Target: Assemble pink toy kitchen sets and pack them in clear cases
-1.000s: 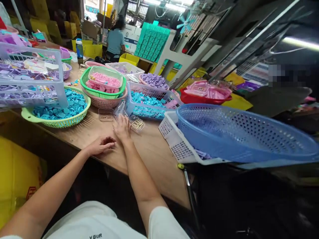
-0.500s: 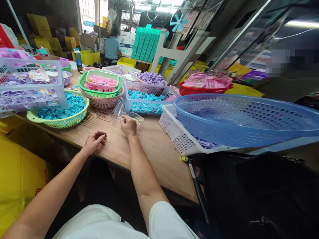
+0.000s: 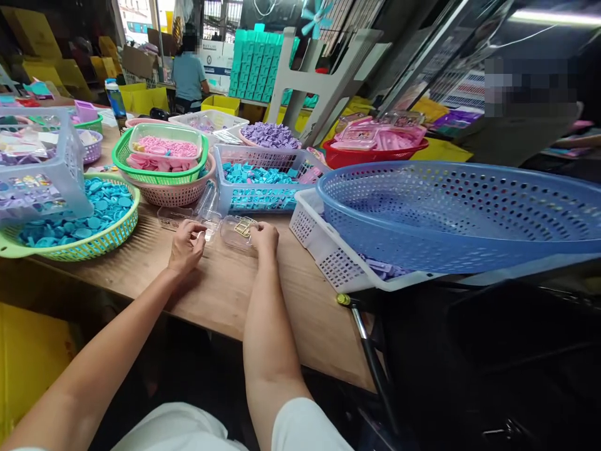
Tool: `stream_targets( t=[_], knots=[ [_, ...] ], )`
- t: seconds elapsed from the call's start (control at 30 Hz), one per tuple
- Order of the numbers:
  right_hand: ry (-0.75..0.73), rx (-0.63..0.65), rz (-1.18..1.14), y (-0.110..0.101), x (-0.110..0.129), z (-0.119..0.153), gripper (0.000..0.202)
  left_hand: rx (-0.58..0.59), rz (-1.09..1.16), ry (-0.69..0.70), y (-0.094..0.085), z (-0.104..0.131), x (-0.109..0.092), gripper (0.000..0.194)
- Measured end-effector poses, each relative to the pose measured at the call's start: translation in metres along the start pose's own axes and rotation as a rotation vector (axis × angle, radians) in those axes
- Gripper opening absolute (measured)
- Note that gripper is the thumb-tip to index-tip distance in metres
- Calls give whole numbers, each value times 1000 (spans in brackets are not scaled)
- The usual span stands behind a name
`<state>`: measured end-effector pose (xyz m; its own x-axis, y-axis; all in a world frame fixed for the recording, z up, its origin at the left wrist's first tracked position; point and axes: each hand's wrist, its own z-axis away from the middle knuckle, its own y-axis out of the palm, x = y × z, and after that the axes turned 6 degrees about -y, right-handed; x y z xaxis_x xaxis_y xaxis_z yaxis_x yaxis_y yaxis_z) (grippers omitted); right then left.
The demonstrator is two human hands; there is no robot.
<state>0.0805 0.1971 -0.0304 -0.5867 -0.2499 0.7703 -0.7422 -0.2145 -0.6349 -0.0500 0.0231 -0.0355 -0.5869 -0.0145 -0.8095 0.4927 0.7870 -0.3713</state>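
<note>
Tray (image 3: pixel 231 238) already holding a gold piece (image 3: pixel 243 227) is sitting pinched in right hand (image 3: pixel 267 238); left hand (image 3: pixel 186 248), grip unclear, is partly hiding a second tray (image 3: pixel 211 223).

**Workshop for small plastic parts, workbench view**

Watching remotely, I identify a workshop. Foreground: a long brown wooden workbench (image 3: pixel 323 332) bearing perforated plastic baskets (image 3: pixel 173 196), sorted largely by colour. A light-green round basket (image 3: pixel 115 239) holds turquoise discs (image 3: pixel 106 203); a translucent blue rectangular basket (image 3: pixel 224 199) holds smaller turquoise pieces (image 3: pixel 256 175); lilac pieces (image 3: pixel 270 134) heap up behind it. Background: I note a tall stack of turquoise plastic parts (image 3: pixel 256 69), white printed cardboard cartons (image 3: pixel 216 62) and open yellow boxes (image 3: pixel 149 100). A person in a blue-grey shirt (image 3: pixel 188 75) is at the rear, near barred windows (image 3: pixel 223 19). A white tube light (image 3: pixel 539 17) shines at upper right.
</note>
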Motion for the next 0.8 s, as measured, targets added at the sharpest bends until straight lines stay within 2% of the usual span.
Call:
stream_targets(
  t=[0.1,0.23,0.3,0.4,0.43,0.47,0.53,0.63,0.7,0.8],
  knots=[
    [-35,89,-75,-3,10,1,20,21,30,-56,4,-8,-6,19],
    [-65,266,-207,0,27,15,20,189,206,-262,7,-19,-11,51],
    [-80,424,-295,-1,34,30,24,219,297,-365,1,-18,-13,57],
    [-105,852,-482,-10,41,50,41,171,355,-443,-29,-3,-10,64],
    [-100,974,-527,-14,43,53,43,169,340,-438,-45,6,-6,65],
    [-88,1041,-550,-18,46,53,43,174,295,-416,-62,15,0,63],
    [-55,1013,-541,-24,57,42,36,205,107,-349,-96,36,18,56],
    [-23,799,-523,-22,88,1,22,173,-224,-184,-135,64,46,45],
    [-14,641,-516,-13,114,-36,16,154,-374,-80,-145,77,58,38],
    [-33,472,-506,12,155,-98,14,130,-536,-11,-143,87,64,31]
  ],
)
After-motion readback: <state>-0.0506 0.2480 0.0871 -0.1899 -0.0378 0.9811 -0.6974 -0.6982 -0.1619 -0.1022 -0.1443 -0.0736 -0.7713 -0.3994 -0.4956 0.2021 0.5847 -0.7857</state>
